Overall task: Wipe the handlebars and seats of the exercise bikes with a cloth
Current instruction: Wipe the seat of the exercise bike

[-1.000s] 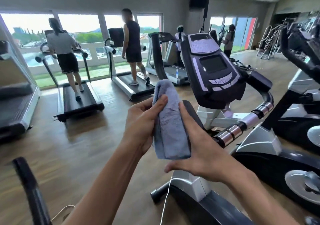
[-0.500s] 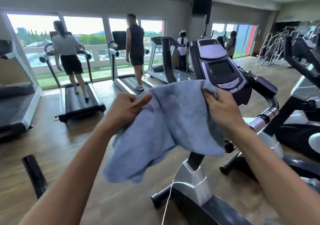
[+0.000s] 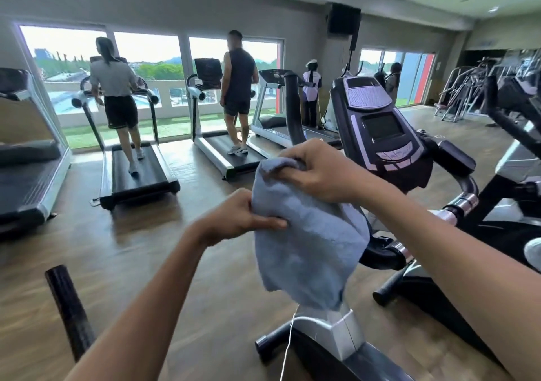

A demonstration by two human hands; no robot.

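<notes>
— Gym floor, treadmills (image 3: pixel 137 172) behind. Where's the cloth (image 3: pixel 304 234)?

— Before the exercise bike (image 3: pixel 386 146). Left hand (image 3: pixel 240 216) pinches its edge; right hand (image 3: pixel 319 169) grips the top, apparently bunched.

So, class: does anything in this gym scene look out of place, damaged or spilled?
Nothing stands out. Both hands, left hand and right hand, hold the blue cloth before the exercise bike's console.
</notes>
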